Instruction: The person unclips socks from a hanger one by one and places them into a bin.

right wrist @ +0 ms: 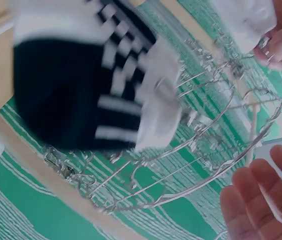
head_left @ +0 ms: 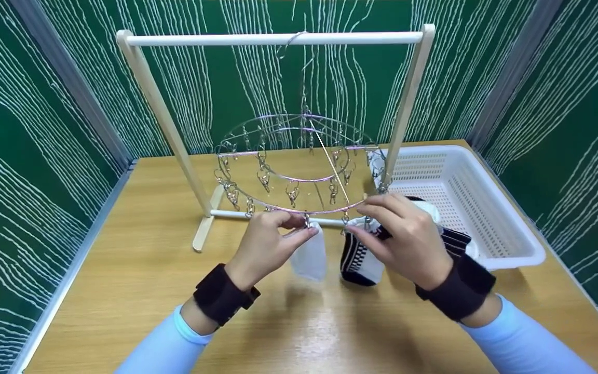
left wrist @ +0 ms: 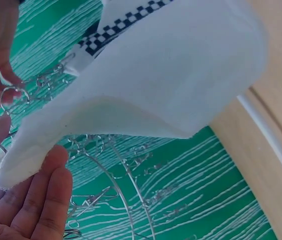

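A round metal clip hanger (head_left: pixel 299 171) hangs from a white wooden rack (head_left: pixel 278 39). At its front rim my left hand (head_left: pixel 303 231) pinches a clip and the top edge of a white sock (head_left: pixel 310 258). In the left wrist view that white sock (left wrist: pixel 171 65) fills the frame above my fingers (left wrist: pixel 46 192). Just to the right, a black-and-white patterned sock (head_left: pixel 357 259) hangs from a neighbouring clip. My right hand (head_left: pixel 362 224) hovers at its top. The right wrist view shows that sock (right wrist: pixel 81 95) blurred, apart from my loosely spread fingers (right wrist: pixel 253 200).
A white perforated plastic basket (head_left: pixel 486 208) sits on the wooden table (head_left: pixel 138 280) to the right, with more striped fabric lying over its near corner. Green patterned walls close in at the back and both sides. The rack's foot bar (head_left: pixel 226 213) lies behind the hands.
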`<state>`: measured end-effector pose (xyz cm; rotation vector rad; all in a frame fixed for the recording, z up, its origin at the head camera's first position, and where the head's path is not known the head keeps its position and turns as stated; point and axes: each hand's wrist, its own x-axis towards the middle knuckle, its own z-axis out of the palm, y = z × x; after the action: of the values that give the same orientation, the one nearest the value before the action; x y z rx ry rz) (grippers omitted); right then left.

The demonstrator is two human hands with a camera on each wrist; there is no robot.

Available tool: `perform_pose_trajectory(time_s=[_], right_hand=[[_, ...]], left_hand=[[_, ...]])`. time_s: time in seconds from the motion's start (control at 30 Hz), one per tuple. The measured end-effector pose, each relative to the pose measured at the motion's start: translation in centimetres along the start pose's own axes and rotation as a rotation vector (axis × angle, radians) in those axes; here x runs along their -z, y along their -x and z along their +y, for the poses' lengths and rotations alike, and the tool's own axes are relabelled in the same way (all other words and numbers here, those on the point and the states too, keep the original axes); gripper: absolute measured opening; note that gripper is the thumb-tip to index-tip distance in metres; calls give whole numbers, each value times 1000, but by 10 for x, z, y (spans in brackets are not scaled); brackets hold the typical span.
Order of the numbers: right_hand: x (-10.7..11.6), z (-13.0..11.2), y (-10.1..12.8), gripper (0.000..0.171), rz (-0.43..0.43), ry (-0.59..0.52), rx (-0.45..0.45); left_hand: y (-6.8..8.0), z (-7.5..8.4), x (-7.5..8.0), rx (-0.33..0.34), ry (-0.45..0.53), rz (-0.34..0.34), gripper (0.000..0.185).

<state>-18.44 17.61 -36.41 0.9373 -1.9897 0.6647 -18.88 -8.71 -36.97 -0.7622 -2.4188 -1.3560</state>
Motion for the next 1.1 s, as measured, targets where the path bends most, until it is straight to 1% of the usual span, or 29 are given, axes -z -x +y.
perform_pose_trajectory(time_s=[0.1,0.23,0.4,0.6,0.77,0.83,0.97,1.1], right_hand=[[-3,-5,6,27,-4,17,8],[-10,-5,15,21,-67,26,3],[-23,-2,27,24,-172,-36,-79],[-44,6,35,24,-331,-203,-223],[-59,7,39,27,-423,-320,-312],[-64,5,40,29,-461,-365,-361],[-73,2,40,31,-520,-490,-472],[-82,2,43,31,-534,-643,-578]], left_hand=[[-1,-1,0,0,-3,5,16],[-1,-2,0,-2,-1,6,16],[-1,-1,0,4,12,2,16],[-2,-1,-1,12,12,3,15],[-4,-2,-2,4,34,-3,16],[-4,-2,-2,-5,39,-3,17],[-4,0,-2,-9,38,2,16],[-4,1,-2,-8,38,7,14]])
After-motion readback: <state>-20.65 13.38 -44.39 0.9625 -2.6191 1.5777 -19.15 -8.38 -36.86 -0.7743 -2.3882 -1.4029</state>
